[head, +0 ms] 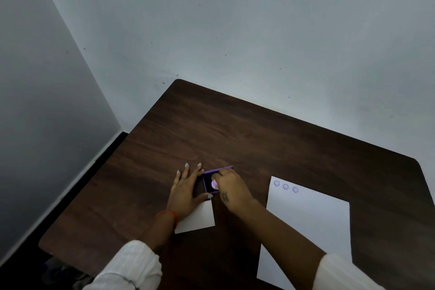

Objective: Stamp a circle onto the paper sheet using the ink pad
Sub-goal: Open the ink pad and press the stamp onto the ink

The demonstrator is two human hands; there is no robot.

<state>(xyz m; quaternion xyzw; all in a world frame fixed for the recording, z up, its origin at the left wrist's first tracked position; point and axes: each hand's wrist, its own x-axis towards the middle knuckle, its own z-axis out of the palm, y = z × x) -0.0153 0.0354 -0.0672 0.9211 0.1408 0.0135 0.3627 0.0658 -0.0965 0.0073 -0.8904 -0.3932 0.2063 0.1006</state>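
Note:
A small purple ink pad [208, 180] with its lid up sits on the dark wooden table [259, 139]. My right hand [231, 189] holds a small pink round stamp [214, 184] down on the pad's dark ink surface. Flat on the table just left of the pad lies my left hand [188, 187], fingers spread, its thumb against the pad's near edge. A white paper sheet [308, 221] is to the right, with three purple circle stamps [285, 186] in a row along its top left edge.
A smaller white paper [200, 218] lies under my left wrist, just in front of the ink pad. The table stands in a corner, with walls behind and to the left. My right forearm crosses the sheet's lower left corner.

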